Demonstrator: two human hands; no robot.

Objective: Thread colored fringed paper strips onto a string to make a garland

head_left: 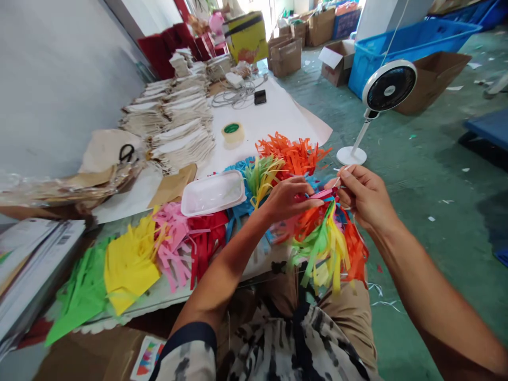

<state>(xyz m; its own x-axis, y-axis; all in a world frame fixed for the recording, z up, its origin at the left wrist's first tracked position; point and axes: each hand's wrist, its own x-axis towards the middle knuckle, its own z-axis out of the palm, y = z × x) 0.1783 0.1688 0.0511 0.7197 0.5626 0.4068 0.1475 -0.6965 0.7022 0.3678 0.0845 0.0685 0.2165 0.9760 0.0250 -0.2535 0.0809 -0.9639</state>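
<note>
My right hand (363, 193) is closed in a pinch on a thin white string at the top of a hanging bundle of paper tassels (327, 243) in green, yellow, orange and blue. Beside it, my left hand (293, 200) has thumb and fingers apart, close to the bundle's pink upper part. Behind the hands lies a pile of orange fringed paper (296, 153). A white plastic tray (213, 192) rests on blue and red fringed paper, left of my left hand.
Green (85, 283), yellow (133, 264) and pink fringed paper (174, 238) lie along the near table edge. Tape (232, 133), a black box (260, 97) and paper stacks (184, 127) sit farther back. A white fan (389, 90) stands at right, near a blue bin (363, 66).
</note>
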